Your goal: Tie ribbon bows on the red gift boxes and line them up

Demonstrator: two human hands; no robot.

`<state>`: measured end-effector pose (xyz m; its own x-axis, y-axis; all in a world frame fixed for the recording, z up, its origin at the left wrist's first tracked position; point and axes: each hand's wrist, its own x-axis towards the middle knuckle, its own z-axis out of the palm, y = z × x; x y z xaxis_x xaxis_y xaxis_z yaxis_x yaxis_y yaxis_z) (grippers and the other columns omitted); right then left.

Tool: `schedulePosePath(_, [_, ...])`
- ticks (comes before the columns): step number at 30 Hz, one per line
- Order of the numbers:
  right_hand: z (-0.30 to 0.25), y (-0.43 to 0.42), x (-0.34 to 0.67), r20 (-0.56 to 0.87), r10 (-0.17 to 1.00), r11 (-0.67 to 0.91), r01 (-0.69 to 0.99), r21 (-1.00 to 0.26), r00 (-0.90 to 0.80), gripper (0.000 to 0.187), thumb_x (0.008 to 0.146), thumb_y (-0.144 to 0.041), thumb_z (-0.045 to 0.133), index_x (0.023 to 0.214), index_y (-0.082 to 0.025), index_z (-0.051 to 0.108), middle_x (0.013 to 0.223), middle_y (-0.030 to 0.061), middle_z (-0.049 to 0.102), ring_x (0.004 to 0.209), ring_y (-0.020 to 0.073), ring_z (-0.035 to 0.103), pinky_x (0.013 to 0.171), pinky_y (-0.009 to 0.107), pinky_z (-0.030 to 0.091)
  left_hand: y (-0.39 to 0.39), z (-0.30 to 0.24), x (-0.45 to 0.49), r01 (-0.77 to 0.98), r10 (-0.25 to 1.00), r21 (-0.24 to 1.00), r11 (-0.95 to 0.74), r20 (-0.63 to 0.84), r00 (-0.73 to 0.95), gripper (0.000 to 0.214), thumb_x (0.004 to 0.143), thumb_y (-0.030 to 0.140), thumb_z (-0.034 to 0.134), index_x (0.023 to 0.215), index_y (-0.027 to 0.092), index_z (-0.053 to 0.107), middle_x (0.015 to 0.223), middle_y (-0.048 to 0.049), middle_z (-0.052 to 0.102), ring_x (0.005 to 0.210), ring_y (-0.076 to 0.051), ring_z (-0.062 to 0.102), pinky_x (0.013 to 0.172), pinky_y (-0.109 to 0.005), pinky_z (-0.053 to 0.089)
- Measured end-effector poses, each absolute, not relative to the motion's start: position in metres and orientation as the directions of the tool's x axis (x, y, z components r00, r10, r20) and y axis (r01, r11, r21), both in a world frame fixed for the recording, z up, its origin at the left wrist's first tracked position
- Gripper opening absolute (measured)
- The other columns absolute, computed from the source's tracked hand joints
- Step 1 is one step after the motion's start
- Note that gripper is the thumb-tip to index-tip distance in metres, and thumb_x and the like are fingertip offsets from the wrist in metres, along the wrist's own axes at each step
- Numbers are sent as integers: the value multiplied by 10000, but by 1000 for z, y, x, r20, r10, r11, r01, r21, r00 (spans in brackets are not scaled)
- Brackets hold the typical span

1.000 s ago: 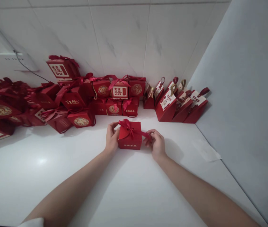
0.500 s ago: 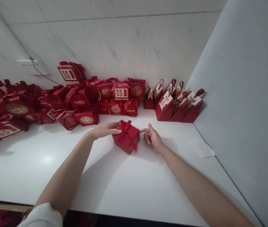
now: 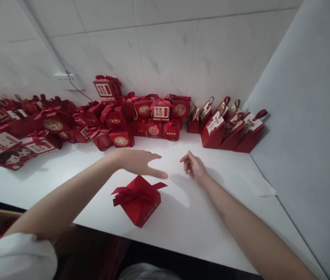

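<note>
A small red gift box [image 3: 138, 199] with a red ribbon bow on top sits on the white counter [image 3: 182, 217], turned at an angle near the front edge. My left hand [image 3: 140, 162] hovers just behind the box with fingers stretched out, holding nothing. My right hand [image 3: 193, 166] rests on the counter to the right of the box, fingers loosely curled with the forefinger out, empty.
Many red gift boxes [image 3: 115, 116] with ribbons are piled along the tiled back wall. Several red handled bags [image 3: 229, 126] stand at the back right. A grey panel [image 3: 307, 136] bounds the right side. A socket with a cable [image 3: 70, 79] is on the wall.
Both hands have let go of the box. It has moved from between them toward the front edge of the counter and turned. The view has shifted to the left.
</note>
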<state>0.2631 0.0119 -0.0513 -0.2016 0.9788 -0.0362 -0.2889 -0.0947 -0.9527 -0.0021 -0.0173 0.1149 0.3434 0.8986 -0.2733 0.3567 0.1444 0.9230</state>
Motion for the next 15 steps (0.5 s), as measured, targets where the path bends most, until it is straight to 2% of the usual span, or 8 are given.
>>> schedulePosePath(2, [-52, 12, 263, -42, 979, -102, -300, -948, -201, 555, 825, -687, 547, 697, -163, 680, 445, -12, 543, 338, 85, 390, 367, 227, 324, -40, 114, -3, 393, 876, 913, 113, -278, 395, 413, 598, 373, 815, 975, 233, 717, 1015, -113, 721, 1264, -376, 537, 1096, -471, 355])
schedulePosePath(4, [-52, 11, 262, -45, 978, -107, -305, -946, -202, 544, 818, -680, 568, 711, -159, 683, 465, -8, 560, 344, 84, 402, 373, 227, 352, -67, 112, -2, 493, 861, 868, 55, -292, 417, 587, 477, 379, 872, 1028, 242, 722, 1034, -125, 701, 1212, -419, 562, 1088, -507, 355])
schedulePosePath(6, [-52, 10, 262, -48, 978, -110, -306, -946, -203, 533, 809, -672, 591, 724, -155, 688, 478, -6, 571, 350, 84, 414, 379, 226, 371, -95, 106, 2, 610, 894, 793, -12, -264, 361, 780, 356, 374, 911, 1102, 262, 713, 1056, -127, 678, 1157, -459, 576, 1077, -541, 352])
schedulePosePath(7, [-52, 9, 262, -49, 978, -110, -304, -946, -203, 526, 802, -667, 606, 727, -154, 690, 482, -6, 574, 352, 83, 420, 381, 225, 378, -106, 103, 3, 651, 923, 758, -31, -228, 309, 824, 337, 385, 915, 1126, 263, 708, 1063, -134, 664, 1129, -471, 584, 1069, -551, 355])
schedulePosePath(10, [-51, 6, 261, -50, 979, -109, -294, -950, -200, 506, 781, -654, 645, 728, -153, 691, 489, -7, 581, 357, 82, 440, 380, 219, 381, -120, 102, -1, 772, 978, 635, 21, -172, 115, 835, 395, 415, 884, 1188, 249, 682, 1119, -157, 622, 1001, -446, 640, 1008, -535, 411])
schedulePosePath(12, [-51, 5, 261, -48, 979, -105, -284, -953, -199, 494, 771, -643, 664, 729, -151, 692, 496, -5, 587, 360, 82, 453, 380, 216, 382, -113, 117, -21, 877, 980, 472, 93, -199, 3, 883, 428, 414, 863, 1261, 231, 635, 1123, -160, 626, 902, -390, 672, 940, -503, 462])
schedulePosePath(15, [-52, 4, 262, -48, 979, -101, -267, -958, -197, 479, 770, -628, 677, 733, -151, 696, 506, 0, 592, 368, 88, 471, 378, 218, 384, -102, 165, -80, 954, 966, 243, 174, -229, -118, 898, 565, 502, 795, 1362, 192, 520, 924, -85, 693, 836, -289, 674, 855, -435, 503])
